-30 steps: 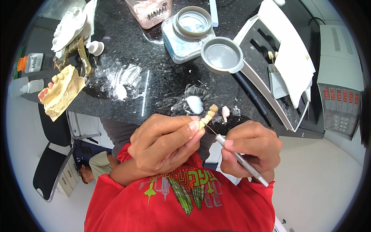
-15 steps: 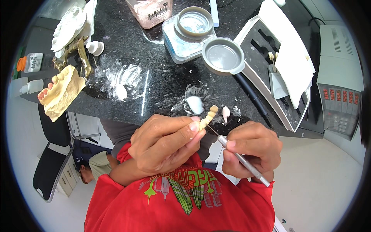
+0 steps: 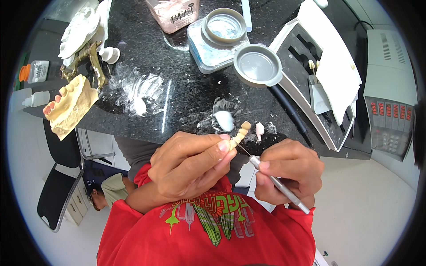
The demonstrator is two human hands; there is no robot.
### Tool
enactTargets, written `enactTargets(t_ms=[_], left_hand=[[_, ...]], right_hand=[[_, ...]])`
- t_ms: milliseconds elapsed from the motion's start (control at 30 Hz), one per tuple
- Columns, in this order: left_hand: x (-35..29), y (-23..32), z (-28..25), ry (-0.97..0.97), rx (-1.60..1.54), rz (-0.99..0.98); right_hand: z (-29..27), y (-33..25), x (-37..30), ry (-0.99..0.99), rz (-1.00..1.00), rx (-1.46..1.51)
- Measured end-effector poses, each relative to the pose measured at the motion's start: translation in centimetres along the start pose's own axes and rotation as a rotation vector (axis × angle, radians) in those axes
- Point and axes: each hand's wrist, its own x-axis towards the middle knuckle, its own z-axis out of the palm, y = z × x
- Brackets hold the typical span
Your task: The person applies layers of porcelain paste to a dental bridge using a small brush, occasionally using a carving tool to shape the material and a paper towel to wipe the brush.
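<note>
Between the thumb and fingers of my left hand (image 3: pixel 191 166) is a dental bridge (image 3: pixel 241 134), a curved row of several tooth-coloured crowns. Its near end is hidden by my fingertips. My right hand (image 3: pixel 290 170) grips a thin-tipped dental carving tool (image 3: pixel 279 183) with a silver metal handle, held like a pen. The tool's fine tip meets the bridge close to my left fingertips. Just beyond the bridge on the dark counter lie a white mound (image 3: pixel 224 120) and a small pink lump (image 3: pixel 259 129).
White powder (image 3: pixel 140 86) is smeared on the speckled counter. A plaster dental model (image 3: pixel 73 106) overhangs its left edge. Beyond stand an open clear jar (image 3: pixel 206 60) with a grey lid (image 3: pixel 257 65) and a pink jar (image 3: pixel 173 15). A white case (image 3: pixel 284 48) lies right; a person (image 3: pixel 111 190) is at lower left.
Almost nothing differs. Both hands keep the same hold, and the tool's tip stays against the bridge.
</note>
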Motion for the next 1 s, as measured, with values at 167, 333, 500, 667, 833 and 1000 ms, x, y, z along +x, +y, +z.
enactTargets(t_ms=[167, 333, 500, 667, 833, 1000], left_hand=[[-0.03, 0.02, -0.01, 0.002, -0.002, -0.001], [-0.03, 0.03, -0.03, 0.003, 0.002, -0.002], [-0.05, 0.0, -0.01, 0.01, 0.0, 0.003], [-0.16, -0.14, 0.06, 0.014, -0.004, 0.014], [-0.08, -0.09, -0.06, 0.01, 0.0, 0.017], [-0.05, -0.09, -0.04, 0.012, -0.012, 0.013]], right_hand=[[0.14, -0.02, -0.12, 0.027, -0.005, 0.008], [0.04, -0.12, 0.04, 0.014, -0.001, -0.005], [0.3, -0.14, -0.1, 0.04, 0.001, 0.028], [0.18, -0.18, -0.03, 0.009, 0.015, 0.013], [0.21, -0.25, -0.07, 0.041, 0.013, 0.014], [0.14, -0.09, -0.14, 0.03, -0.035, -0.019]])
